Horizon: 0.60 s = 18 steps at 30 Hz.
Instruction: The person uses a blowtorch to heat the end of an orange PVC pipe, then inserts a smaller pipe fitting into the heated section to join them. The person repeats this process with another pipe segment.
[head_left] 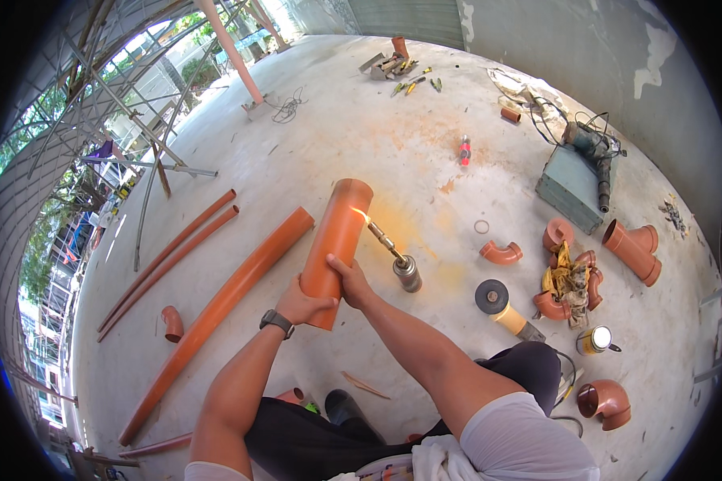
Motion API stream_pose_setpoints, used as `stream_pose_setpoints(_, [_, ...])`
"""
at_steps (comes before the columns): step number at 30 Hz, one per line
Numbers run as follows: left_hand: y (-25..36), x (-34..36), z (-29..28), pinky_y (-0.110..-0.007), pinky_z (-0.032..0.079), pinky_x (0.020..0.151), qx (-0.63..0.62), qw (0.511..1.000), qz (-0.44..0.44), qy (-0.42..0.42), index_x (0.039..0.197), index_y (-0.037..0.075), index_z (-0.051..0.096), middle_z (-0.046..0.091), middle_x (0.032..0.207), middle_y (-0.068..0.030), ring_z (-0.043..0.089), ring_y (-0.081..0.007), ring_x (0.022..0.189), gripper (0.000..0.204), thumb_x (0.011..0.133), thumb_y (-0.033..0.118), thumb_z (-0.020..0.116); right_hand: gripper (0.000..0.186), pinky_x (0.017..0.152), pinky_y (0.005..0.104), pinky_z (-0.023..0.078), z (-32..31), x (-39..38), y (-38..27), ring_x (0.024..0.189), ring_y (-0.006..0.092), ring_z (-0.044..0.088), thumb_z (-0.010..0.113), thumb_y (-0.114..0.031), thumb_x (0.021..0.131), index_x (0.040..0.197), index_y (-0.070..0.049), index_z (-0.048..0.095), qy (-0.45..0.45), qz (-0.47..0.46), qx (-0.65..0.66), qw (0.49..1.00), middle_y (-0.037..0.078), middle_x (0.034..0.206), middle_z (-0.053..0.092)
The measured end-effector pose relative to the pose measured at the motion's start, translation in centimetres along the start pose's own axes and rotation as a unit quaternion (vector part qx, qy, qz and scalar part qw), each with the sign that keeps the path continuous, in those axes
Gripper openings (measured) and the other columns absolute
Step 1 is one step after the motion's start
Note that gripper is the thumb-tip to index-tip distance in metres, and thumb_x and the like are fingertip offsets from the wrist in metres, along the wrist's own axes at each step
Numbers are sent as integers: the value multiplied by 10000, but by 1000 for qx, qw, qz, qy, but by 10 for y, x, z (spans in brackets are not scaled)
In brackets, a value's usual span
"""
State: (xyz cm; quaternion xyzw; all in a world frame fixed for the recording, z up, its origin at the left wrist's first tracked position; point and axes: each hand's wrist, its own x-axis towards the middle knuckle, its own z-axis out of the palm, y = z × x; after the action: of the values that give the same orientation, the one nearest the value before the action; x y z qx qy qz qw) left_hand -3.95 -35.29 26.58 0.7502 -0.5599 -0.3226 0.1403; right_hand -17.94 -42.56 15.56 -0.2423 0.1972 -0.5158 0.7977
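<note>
Between both my hands is a short, wide orange plastic pipe (337, 228), tilted with its far end up and away from me. My left hand (298, 303), with a dark watch on the wrist, grips the near end from the left side. My right hand (350, 280) is wrapped round the pipe's right side, a little farther up. A gas torch (407, 272) stands on the floor just right of the pipe, its nozzle pointing up and left. From the nozzle a small orange flame reaches the pipe's side near the far end.
Left lie a long orange pipe (217, 321), two thin pipes (168, 260) and an elbow (172, 324). Right are an angle grinder (509, 314), an elbow (501, 253), a branch fitting (632, 250), an open can (594, 341) and a green metal box (571, 186). Hand tools (413, 85) lie far off.
</note>
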Motion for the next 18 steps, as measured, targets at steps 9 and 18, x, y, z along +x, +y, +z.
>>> stream_pose_setpoints(9, [22,-17,3,-423,506,1122,153,987,12,48,1606,-34,355,580,1498,-230,601,-345,1369,1268,650,533,966,750,894,439,644,0,-9,-3,1133,291,728,840,-436,925,1433,22,534,-8,30,3,1000,177,1288,683])
stream_pose_setpoints(18, [-29,8,-17,-423,520,1112,-164,980,-5,-111,1606,-25,351,623,1452,-181,646,-280,1300,1114,766,400,947,743,926,438,624,1,-9,7,1177,280,702,798,-423,957,1487,-4,489,-59,35,20,997,172,1333,660])
